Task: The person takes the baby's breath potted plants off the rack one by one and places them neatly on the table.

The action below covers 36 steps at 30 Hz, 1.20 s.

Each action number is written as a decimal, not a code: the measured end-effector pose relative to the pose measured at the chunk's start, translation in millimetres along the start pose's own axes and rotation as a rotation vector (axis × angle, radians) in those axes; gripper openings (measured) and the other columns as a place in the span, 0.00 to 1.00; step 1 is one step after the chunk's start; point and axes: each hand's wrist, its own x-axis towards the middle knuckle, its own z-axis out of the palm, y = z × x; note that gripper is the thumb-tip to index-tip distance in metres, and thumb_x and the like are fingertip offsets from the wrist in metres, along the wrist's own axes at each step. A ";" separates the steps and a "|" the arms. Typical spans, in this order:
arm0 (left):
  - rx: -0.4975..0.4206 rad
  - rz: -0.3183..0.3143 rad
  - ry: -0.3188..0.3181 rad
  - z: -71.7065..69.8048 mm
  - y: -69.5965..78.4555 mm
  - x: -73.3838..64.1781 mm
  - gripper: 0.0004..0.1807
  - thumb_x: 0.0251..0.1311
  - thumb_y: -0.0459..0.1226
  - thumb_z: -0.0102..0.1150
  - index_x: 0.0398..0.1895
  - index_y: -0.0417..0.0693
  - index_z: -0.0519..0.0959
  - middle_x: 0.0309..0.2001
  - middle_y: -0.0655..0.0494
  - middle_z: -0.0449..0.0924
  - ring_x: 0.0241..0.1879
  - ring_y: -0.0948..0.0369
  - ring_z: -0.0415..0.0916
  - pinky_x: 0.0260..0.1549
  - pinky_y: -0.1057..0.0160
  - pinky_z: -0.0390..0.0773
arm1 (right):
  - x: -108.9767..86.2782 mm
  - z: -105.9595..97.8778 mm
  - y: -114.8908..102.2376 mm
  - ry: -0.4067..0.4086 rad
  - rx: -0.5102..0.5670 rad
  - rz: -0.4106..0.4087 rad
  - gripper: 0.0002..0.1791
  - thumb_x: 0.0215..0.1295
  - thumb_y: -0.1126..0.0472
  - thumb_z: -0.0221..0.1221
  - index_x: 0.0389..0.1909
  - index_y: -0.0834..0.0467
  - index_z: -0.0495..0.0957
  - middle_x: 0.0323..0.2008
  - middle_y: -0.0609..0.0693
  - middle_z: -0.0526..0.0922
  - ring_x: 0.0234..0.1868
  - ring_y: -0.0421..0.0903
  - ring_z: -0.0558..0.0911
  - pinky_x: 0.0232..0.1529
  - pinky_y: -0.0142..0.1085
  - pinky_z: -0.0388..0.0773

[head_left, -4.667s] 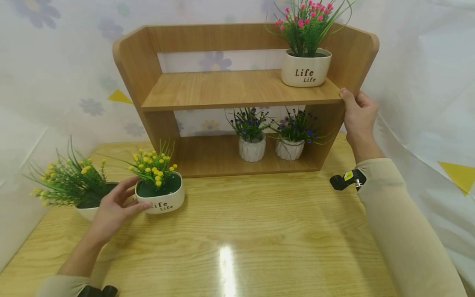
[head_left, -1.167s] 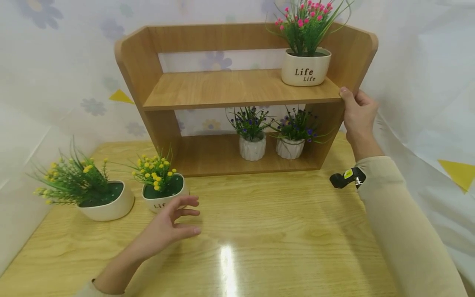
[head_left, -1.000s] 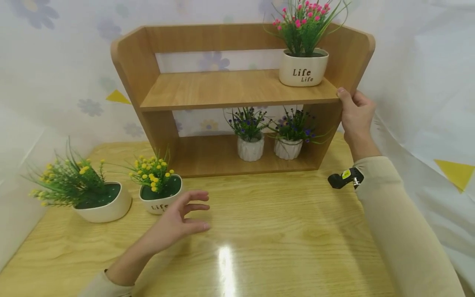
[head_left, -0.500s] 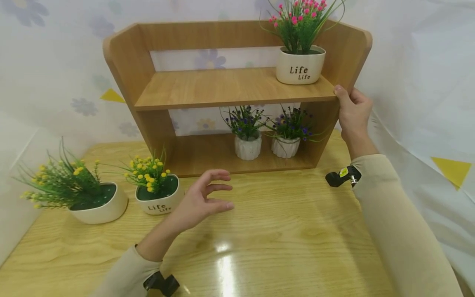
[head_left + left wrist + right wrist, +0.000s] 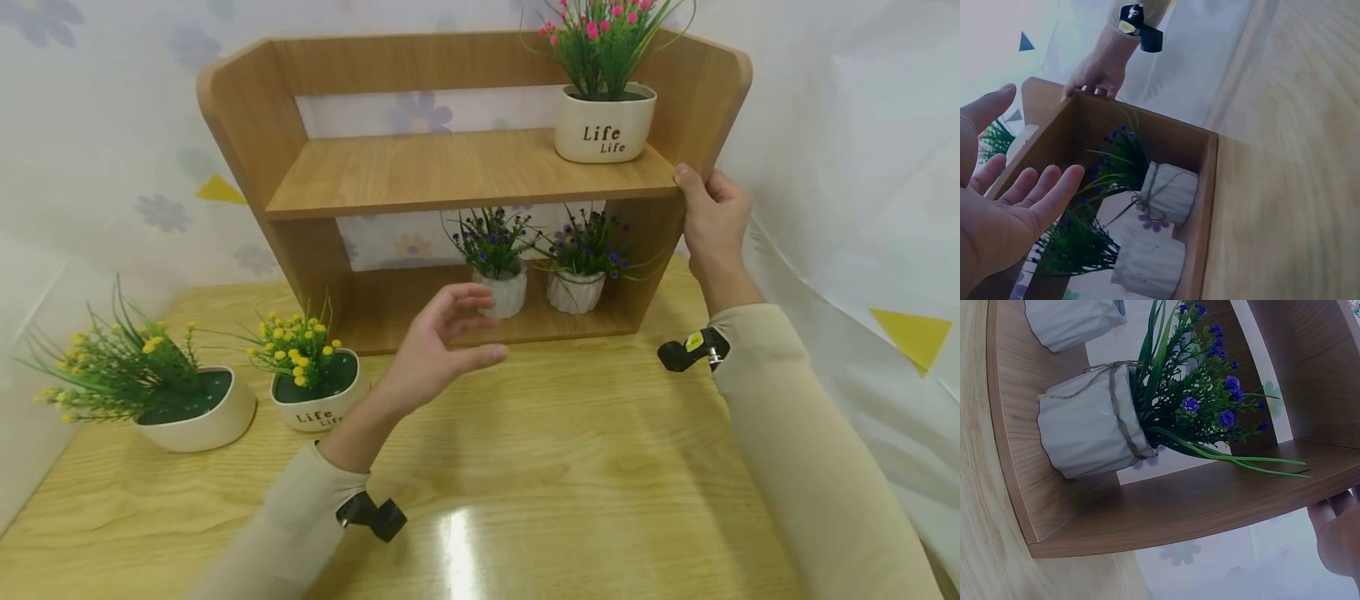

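My left hand (image 5: pixel 431 354) is held in the air before the lower tier of a two-tier wooden desktop shelf (image 5: pixel 405 171), fingers spread and holding nothing. Behind its fingertips stands a small white pot with purple flowers (image 5: pixel 506 292); another purple-flowered pot (image 5: pixel 576 292), with twine round it in the right wrist view, stands to its right. Both are upright on the lower tier. With my right hand (image 5: pixel 716 221) I grip the shelf's right side panel, thumb on the front edge at the upper tier. Part of that hand is cut off in the right wrist view.
A white "Life" pot with pink flowers (image 5: pixel 606 129) stands at the right of the upper tier. Two white pots with yellow flowers, one nearer the shelf (image 5: pixel 315 408) and one farther left (image 5: pixel 198 425), sit on the wooden table (image 5: pixel 555 467). Floral-patterned sheeting (image 5: pixel 112 167) hangs behind.
My left hand has left the yellow-flowered pot nearer the shelf and moved right and up to the front of the lower tier. My right hand keeps its grip on the shelf.
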 end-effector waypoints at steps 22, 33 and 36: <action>0.038 0.103 0.002 14.7 76.8 82.5 0.29 0.53 0.31 0.64 0.59 0.44 0.66 0.57 0.47 0.67 0.53 0.56 0.70 0.45 0.59 0.77 | -2.0 -3.1 -2.8 0.008 -0.030 0.026 0.12 0.50 0.58 0.69 0.34 0.61 0.85 0.28 0.49 0.84 0.30 0.45 0.80 0.35 0.32 0.75; -0.013 0.094 0.076 12.1 93.6 118.7 0.27 0.52 0.32 0.65 0.56 0.46 0.67 0.55 0.53 0.66 0.51 0.54 0.71 0.42 0.55 0.78 | -2.8 -0.8 -0.8 -0.009 -0.026 -0.013 0.10 0.51 0.59 0.68 0.31 0.61 0.85 0.26 0.49 0.83 0.29 0.44 0.79 0.34 0.32 0.74; -0.030 0.066 0.088 12.8 98.9 128.8 0.27 0.52 0.32 0.66 0.56 0.47 0.68 0.55 0.54 0.66 0.50 0.56 0.72 0.43 0.54 0.78 | -2.5 -1.0 -1.7 -0.008 -0.033 -0.015 0.10 0.51 0.58 0.68 0.30 0.61 0.85 0.26 0.49 0.83 0.29 0.44 0.78 0.34 0.32 0.74</action>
